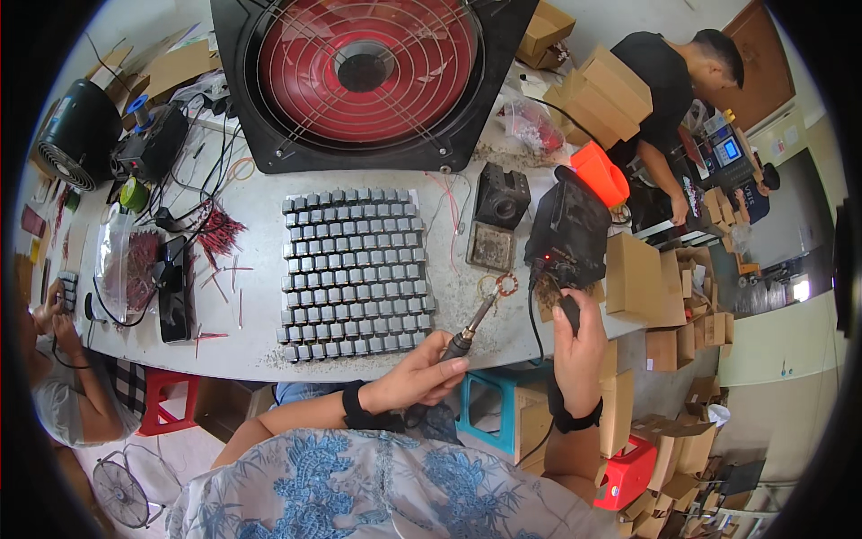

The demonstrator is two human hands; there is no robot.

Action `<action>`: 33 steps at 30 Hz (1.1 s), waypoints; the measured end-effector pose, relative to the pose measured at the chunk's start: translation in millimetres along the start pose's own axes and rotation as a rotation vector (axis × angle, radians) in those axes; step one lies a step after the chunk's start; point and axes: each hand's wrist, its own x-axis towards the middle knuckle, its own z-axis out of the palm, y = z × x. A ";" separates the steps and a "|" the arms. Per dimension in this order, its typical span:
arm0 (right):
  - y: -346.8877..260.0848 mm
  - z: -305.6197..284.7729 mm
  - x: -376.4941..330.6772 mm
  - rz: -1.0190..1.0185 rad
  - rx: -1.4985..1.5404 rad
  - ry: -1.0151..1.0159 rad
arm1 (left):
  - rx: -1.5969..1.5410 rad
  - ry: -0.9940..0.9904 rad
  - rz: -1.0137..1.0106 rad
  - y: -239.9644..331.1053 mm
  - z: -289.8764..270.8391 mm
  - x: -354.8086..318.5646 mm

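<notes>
My left hand [417, 373] is closed around the dark handle of a soldering iron [462, 341], whose metal barrel points up and away to the right. Its tip is close to a small copper-coloured ring [507, 285] on the table. In front of the black box with a red light [566, 234], my right hand [579, 350] grips a black handle [569, 312]; its working end cannot be made out against brownish scraps. Left of the iron, rows of small grey square-topped parts [355, 274] stand on a pale board.
A large black-framed fan [359, 157] stands at the back. Beside the black box are a dark block-shaped stand [501, 199] and an orange container [600, 175]. Red wires [218, 232] lie at left. Cardboard boxes [642, 278] crowd the right. Other people work at both sides.
</notes>
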 end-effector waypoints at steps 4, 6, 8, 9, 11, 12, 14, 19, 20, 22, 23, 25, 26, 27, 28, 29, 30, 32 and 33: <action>3.2 -5.2 -8.8 0.043 0.098 0.091 | 0.090 0.020 0.126 -5.4 -4.2 8.1; -4.3 -9.1 -10.8 0.031 0.082 0.105 | 0.045 0.063 0.085 -6.2 -4.3 11.6; -6.9 -11.1 -14.5 0.129 0.063 0.012 | -0.007 0.038 0.056 -6.3 -5.1 11.1; -7.1 -10.0 -15.0 0.135 0.059 0.016 | -0.059 0.013 0.025 -6.4 -5.3 10.1; -7.4 -5.7 -13.2 -0.059 0.000 0.027 | -0.084 -0.019 -0.006 -6.4 -6.1 8.4; -9.6 -4.1 -11.5 -0.057 0.000 0.030 | -0.109 -0.045 -0.028 -6.0 -6.9 7.7; -14.1 -1.8 -8.6 -0.107 -0.025 0.015 | -0.098 -0.067 -0.040 -7.0 -9.1 5.2; -14.5 4.4 -10.1 -0.179 -0.061 0.039 | -0.110 -0.098 -0.057 -8.3 -10.4 3.5; -16.5 3.9 -10.3 -0.193 -0.081 0.010 | -0.106 -0.086 -0.057 -8.2 -10.7 3.3; -18.6 3.6 -11.6 -0.200 -0.102 -0.018 | -0.102 -0.078 -0.063 -8.3 -9.8 3.0; -19.4 4.2 -10.9 -0.247 -0.141 -0.031 | -0.074 -0.076 -0.055 -7.8 -8.9 2.6; -19.8 5.3 -10.2 -0.293 -0.177 -0.044 | -0.044 -0.073 -0.047 -8.1 -8.1 2.4; -20.3 5.5 -10.4 -0.304 -0.187 -0.053 | -0.013 -0.071 -0.030 -8.3 -7.9 2.3; -20.8 5.0 -10.6 -0.313 -0.201 -0.061 | 0.018 -0.073 -0.013 -8.3 -7.2 2.2; -21.0 4.7 -10.7 -0.309 -0.201 -0.058 | 0.020 -0.075 -0.016 -8.8 -6.5 2.4; -20.9 4.5 -10.9 -0.310 -0.212 -0.059 | 0.042 -0.063 0.001 -9.7 -5.7 2.5; -20.4 5.4 -10.8 -0.312 -0.221 -0.058 | 0.067 -0.049 0.020 -10.3 -5.9 2.9; -17.5 5.5 -11.1 -0.272 -0.267 -0.067 | 0.072 -0.042 0.032 -13.5 -7.6 3.4; -16.1 3.5 -11.9 -0.232 -0.318 -0.081 | 0.071 -0.039 0.045 -14.6 -7.2 2.7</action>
